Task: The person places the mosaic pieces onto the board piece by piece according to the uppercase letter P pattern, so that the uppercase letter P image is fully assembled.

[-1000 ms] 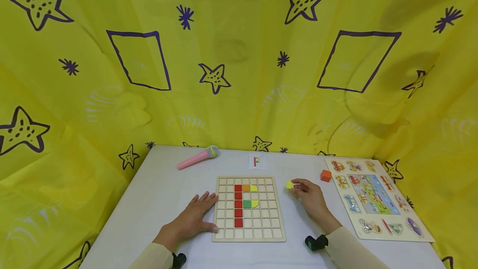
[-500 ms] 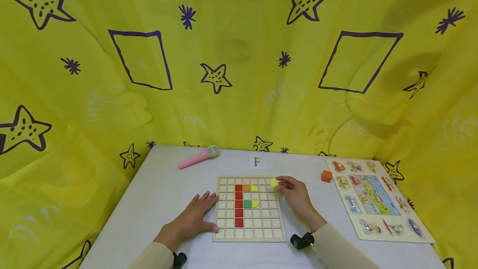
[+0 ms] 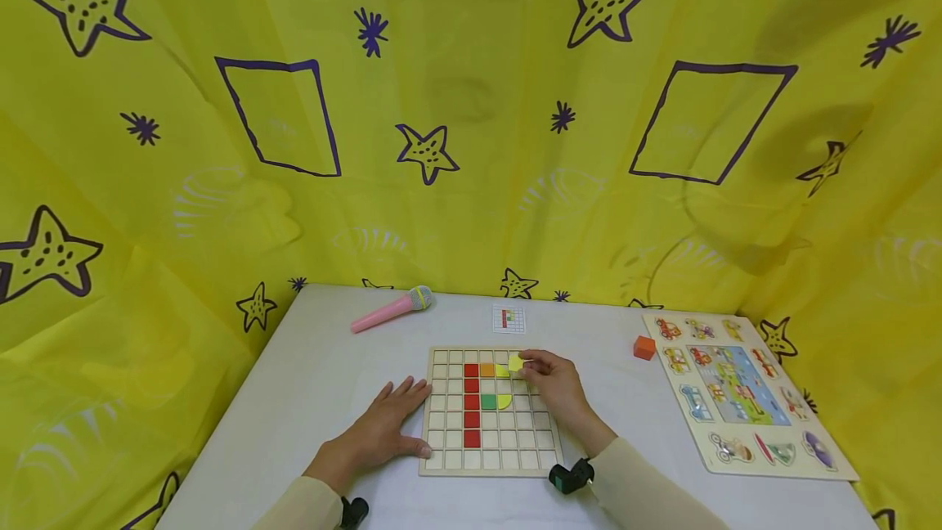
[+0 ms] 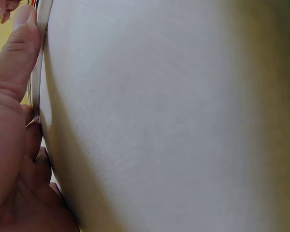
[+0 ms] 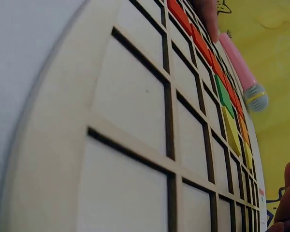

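My right hand [image 3: 562, 393] pinches a small yellow tile [image 3: 515, 363] between thumb and fingers, over the upper right squares of a wooden grid board [image 3: 509, 460]. In the right wrist view, only a sliver of this tile shows at the right edge. My left hand [image 3: 377, 436] lies with spread fingers along the board's left edge, its thumb at the lower left corner. Set in the grid are a column of red squares [image 3: 471, 401], an orange square [image 3: 487, 370], a green square [image 3: 489, 401] and two yellow pieces with a curved side, the lower one [image 3: 504, 401] fully visible.
Behind the board lies a small pattern card [image 3: 509, 319], with a pink toy microphone [image 3: 390, 312] to its left. An orange cube [image 3: 643, 348] sits at the right, near a picture puzzle board [image 3: 695, 432]. A yellow curtain [image 3: 471, 227] hangs behind the white table.
My right hand has carried the yellow tile leftward, from the table right of the board to above the grid's upper right squares. The left hand has stayed at the board's edge.
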The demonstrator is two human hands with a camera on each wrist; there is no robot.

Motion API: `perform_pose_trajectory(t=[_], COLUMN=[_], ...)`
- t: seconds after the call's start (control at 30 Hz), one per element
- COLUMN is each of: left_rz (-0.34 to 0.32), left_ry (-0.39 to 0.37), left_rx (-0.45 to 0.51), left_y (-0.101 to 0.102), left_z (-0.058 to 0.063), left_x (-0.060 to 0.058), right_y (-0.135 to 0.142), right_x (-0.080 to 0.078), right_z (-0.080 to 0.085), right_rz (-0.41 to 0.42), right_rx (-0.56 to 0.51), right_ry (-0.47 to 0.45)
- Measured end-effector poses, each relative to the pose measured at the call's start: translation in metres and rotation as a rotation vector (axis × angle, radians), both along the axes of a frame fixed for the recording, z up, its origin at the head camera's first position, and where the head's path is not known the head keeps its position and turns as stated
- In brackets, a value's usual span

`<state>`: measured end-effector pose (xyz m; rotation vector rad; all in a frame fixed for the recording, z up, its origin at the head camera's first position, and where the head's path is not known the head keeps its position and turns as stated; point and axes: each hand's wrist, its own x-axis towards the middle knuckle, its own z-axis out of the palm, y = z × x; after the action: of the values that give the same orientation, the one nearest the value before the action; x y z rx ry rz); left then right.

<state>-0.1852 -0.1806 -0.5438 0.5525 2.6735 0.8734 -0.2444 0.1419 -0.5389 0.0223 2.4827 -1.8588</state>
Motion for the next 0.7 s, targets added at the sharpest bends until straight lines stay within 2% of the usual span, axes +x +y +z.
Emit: perform_pose_trajectory(t=[0.43,0.7], left_rz=[0.002,0.009], left_ry=[0.013,0.009], left_rx=[-0.004,-0.001], left_y=[0.001,0.000], left_z=[-0.001,-0.001], left_x=[-0.001,0.000], right_y=[-0.012,-0.015], right_x=[0.009,0.008], right_z=[-0.006,-0.007], right_rz=[0.087,0.120], right_rx=[0.195,0.321], right_ry=[0.087,0.111])
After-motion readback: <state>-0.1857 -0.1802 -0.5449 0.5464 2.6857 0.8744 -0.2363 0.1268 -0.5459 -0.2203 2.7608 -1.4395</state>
